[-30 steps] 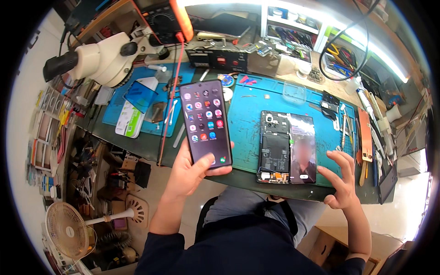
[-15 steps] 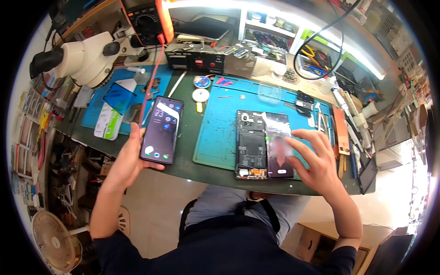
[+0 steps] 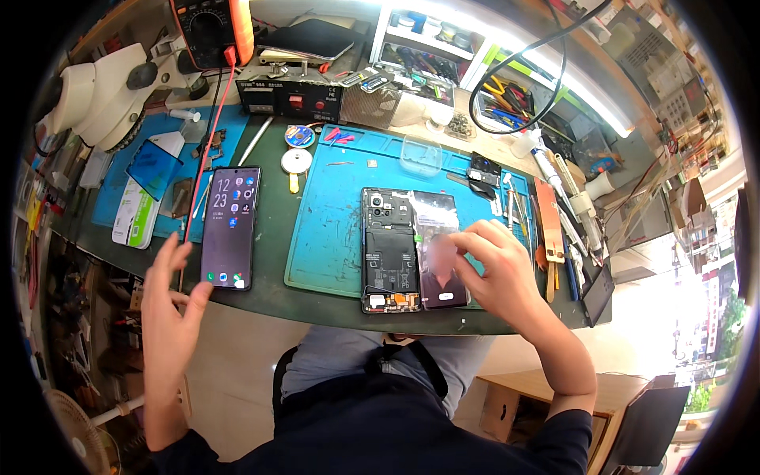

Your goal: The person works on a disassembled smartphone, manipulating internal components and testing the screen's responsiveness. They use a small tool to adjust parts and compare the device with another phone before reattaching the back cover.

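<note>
Nearest, the left hand [image 3: 170, 305] hovers off the bench's [image 3: 269, 237] front edge, fingers spread and released, just short of a lit phone [image 3: 230, 227] lying flat there. Right hand [image 3: 495, 273], fingers curled, touches the loose screen panel [image 3: 437, 237] beside the opened phone [image 3: 388, 249] on the blue mat [image 3: 332, 214]. Farther back: microscope [image 3: 99, 95], multimeter [image 3: 212, 28].

On the tabletop [image 3: 269, 261] a lit smartphone [image 3: 230, 227] lies left of the work mat [image 3: 332, 229], the left hand [image 3: 168, 305] just off its near end, at the tabletop's near edge. On the mat lies an opened phone [image 3: 389, 249], with a detached screen panel [image 3: 439, 245] touching its right side; the right hand [image 3: 491, 269] rests on that panel. Behind the smartphone stand a multimeter [image 3: 212, 28] and a power supply box [image 3: 289, 99]; the microscope [image 3: 99, 95] is far left.
</note>
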### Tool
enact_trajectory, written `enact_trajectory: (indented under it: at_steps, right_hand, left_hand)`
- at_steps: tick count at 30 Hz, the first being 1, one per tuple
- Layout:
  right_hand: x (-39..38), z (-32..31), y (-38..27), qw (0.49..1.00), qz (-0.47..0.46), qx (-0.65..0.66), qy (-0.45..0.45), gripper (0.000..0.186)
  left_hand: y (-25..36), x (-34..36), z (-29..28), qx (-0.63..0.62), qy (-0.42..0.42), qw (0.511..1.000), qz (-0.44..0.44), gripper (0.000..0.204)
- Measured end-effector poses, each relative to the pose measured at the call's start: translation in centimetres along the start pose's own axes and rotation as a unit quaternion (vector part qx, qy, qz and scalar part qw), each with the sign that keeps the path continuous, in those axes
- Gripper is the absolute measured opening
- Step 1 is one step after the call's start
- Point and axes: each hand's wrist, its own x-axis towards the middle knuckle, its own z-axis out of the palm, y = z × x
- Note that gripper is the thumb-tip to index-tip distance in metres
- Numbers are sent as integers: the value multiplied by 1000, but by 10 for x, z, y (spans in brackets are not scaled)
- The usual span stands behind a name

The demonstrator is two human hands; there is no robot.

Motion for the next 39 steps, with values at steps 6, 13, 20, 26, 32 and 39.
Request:
enact_trajectory:
  at_steps: [6, 13, 20, 26, 32, 39]
  right_hand:
    - [-8, 9, 16, 998, 32, 32, 34, 24]
    - [-18, 0, 20, 994, 69, 26, 78, 24]
    - [-25, 14, 36, 991, 51, 28, 120, 27]
    - [-25, 27, 46, 984, 35, 3, 172, 31]
    - [-33, 35, 56, 982, 50, 31, 180, 32]
    - [-32, 34, 55, 982, 51, 41, 179, 31]
  left_hand:
    - [49, -6, 86, -13, 6, 982, 189, 22]
    - [74, 24, 157, 62, 23, 979, 191, 33]
    - [74, 20, 167, 75, 43, 983, 165, 34]
    - [79, 17, 169, 81, 50, 984, 150, 32]
    - [81, 16, 169, 81, 55, 985, 142, 31]
    - [86, 16, 165, 87, 24, 989, 120, 33]
